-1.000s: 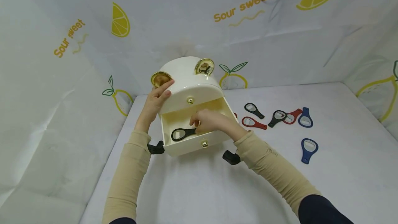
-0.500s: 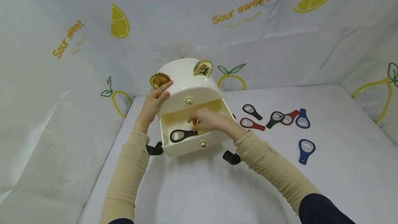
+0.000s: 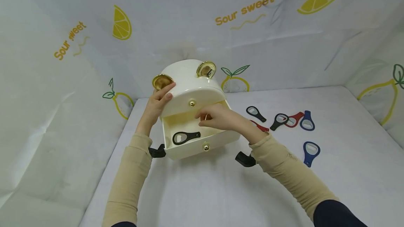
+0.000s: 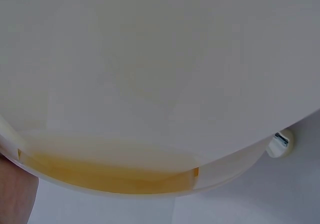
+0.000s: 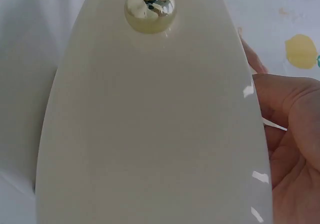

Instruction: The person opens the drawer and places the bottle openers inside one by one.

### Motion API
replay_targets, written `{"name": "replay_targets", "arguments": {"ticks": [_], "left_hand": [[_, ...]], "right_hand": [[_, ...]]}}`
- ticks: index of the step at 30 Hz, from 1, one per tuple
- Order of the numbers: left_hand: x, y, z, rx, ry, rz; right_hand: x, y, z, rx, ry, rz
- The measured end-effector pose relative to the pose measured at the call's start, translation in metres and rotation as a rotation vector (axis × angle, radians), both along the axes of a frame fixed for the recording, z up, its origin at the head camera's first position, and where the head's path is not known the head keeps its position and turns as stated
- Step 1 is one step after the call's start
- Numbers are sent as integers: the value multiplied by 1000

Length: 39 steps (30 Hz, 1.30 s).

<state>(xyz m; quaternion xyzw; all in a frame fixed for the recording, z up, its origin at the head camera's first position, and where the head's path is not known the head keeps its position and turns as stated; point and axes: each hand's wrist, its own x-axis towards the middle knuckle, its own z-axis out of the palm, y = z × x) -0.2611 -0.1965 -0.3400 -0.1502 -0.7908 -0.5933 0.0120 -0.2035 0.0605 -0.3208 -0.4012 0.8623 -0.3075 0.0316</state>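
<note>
A white rounded box [image 3: 186, 68] with gold ears stands on the table, its lower drawer [image 3: 222, 138] pulled out. Inside the drawer lies a black bottle opener [image 3: 186, 137], ring end to the left. My left hand [image 3: 156, 101] rests against the box's left side below an ear, fingers fairly straight. Over the drawer's right part hovers my right hand [image 3: 219, 117], fingers loosely bent and holding nothing, apart from the opener. The right wrist view is mostly filled by the drawer's front with its gold knob [image 5: 150, 9]; part of the right hand shows behind its edge.
Right of the box lie several bottle openers: black ones [image 3: 256, 113], a red one [image 3: 295, 118] overlapped by a black one [image 3: 280, 121], and blue ones [image 3: 307, 121]. Another red opener [image 3: 261, 126] is partly behind the right forearm. A lemon-printed cloth [image 3: 176, 13] hangs behind.
My right hand has let go of the black bottle opener and moved up and right, away from it. The opener stays in the drawer. My left hand keeps its place on the box.
</note>
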Motion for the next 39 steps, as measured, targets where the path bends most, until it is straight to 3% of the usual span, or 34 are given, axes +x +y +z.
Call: {"name": "replay_targets", "arguments": {"ticks": [5,15,21,31,39], "left_hand": [[1,1,0,12,2,-1],[1,2,1,5,1,11],[1,2,1,1,-4,21],[1,1,-1,14,11,15],[2,2,-1,32,14,10]], "right_hand": [[4,18,7,-44,-5,-53],[4,65,6,-158,9,-276],[1,93,-16,-172,-83,-398],[3,133,-67,-77,-215,-528],[0,156,-100,26,-219,-587]]}}
